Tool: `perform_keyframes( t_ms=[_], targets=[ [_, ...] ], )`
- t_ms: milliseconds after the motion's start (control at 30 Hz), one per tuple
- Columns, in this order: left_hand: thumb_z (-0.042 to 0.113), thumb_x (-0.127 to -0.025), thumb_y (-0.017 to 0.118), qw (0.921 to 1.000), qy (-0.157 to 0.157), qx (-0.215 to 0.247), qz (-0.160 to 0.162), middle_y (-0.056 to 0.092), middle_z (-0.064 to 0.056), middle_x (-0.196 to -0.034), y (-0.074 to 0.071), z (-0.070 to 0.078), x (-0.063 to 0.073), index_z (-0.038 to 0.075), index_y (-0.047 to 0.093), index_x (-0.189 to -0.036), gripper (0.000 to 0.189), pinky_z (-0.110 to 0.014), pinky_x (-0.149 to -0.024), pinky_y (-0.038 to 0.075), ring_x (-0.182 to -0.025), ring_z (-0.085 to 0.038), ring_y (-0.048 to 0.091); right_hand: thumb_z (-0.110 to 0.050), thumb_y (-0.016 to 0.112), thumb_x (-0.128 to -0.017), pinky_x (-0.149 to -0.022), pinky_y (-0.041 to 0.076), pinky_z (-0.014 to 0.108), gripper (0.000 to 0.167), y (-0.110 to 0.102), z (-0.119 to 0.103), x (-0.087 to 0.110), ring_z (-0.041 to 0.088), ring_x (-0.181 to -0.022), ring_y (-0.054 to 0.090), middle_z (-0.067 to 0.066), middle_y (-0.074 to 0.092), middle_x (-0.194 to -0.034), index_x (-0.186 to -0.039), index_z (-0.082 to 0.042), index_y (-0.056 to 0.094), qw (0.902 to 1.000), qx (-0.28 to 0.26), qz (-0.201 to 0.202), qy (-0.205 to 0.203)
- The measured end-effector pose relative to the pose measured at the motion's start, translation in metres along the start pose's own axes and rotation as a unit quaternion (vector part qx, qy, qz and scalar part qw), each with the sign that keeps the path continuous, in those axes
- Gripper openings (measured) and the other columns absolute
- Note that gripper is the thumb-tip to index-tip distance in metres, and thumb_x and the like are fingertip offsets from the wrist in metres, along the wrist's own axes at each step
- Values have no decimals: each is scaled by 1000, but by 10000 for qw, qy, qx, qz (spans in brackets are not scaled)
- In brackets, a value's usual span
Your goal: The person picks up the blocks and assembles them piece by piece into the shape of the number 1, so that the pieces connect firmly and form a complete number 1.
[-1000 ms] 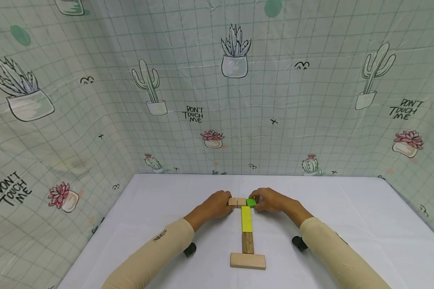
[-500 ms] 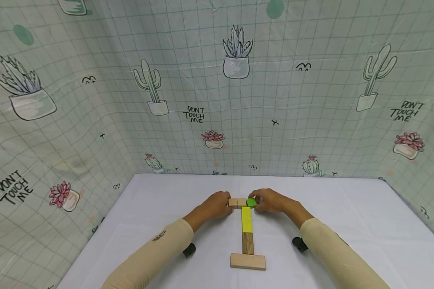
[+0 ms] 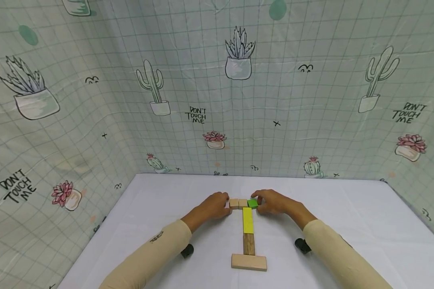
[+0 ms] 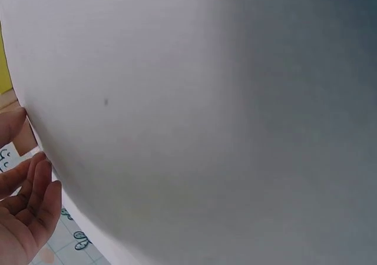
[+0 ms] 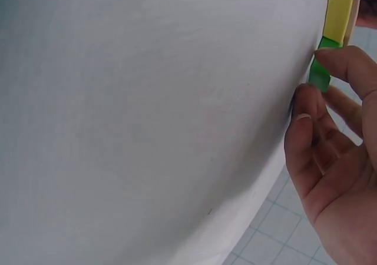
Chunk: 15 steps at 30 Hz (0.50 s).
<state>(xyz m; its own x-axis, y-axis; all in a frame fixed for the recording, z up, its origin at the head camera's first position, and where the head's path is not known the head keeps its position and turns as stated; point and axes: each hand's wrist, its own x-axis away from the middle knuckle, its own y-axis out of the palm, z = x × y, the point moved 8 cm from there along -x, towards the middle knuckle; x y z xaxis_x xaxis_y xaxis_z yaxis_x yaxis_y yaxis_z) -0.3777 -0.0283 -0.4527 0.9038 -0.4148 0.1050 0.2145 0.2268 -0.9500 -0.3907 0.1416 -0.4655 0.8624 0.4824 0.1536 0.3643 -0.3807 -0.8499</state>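
Note:
Two pale wooden blocks (image 3: 234, 204) and a green block (image 3: 252, 203) form a short row at the far part of the table. At the row's left end is my left hand (image 3: 213, 206), thumb and fingers parted, with a small gap to the nearest pale block. My right hand (image 3: 273, 201) pinches the green block, which sits a little skewed at the right end. The thumb on the green block also shows in the right wrist view. Below the row runs a yellow block (image 3: 247, 220), then a brown wooden block (image 3: 249, 244) and a wide pale plank (image 3: 248, 262) laid crosswise.
A white cloth covers the table (image 3: 209, 265). Dark wrist-worn devices (image 3: 303, 245) hang under both forearms. Behind the table stands a curtain (image 3: 188, 152) printed with cacti and a grid.
My left hand has eased off the leftmost pale block, opening a small gap. The right hand stays at the green block, which has turned slightly. The head view has shifted a little.

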Motion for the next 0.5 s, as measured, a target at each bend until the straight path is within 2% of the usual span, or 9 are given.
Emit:
perform_keyframes(
  t_ms=[267, 500],
  targets=[
    [30, -93, 73, 9998, 103, -174, -8, 65, -4, -95, -1, -3, 4, 2, 62, -128, 46, -30, -77, 52, -81, -12, 56, -13, 75, -87, -95, 50, 48, 50, -1, 1, 4, 21, -102, 60, 3, 66, -105, -134, -6, 59, 9999, 93, 38, -78],
    [33, -93, 73, 9999, 86, -82, 83, 69, -6, -103, -7, -4, 9, 3, 62, -129, 48, -34, -84, 54, -92, -16, 63, -15, 75, -87, -95, 49, 49, 54, -8, 0, 13, 22, -103, 60, 3, 66, -105, -136, -4, 56, 9997, 67, 74, -226]
  ],
)
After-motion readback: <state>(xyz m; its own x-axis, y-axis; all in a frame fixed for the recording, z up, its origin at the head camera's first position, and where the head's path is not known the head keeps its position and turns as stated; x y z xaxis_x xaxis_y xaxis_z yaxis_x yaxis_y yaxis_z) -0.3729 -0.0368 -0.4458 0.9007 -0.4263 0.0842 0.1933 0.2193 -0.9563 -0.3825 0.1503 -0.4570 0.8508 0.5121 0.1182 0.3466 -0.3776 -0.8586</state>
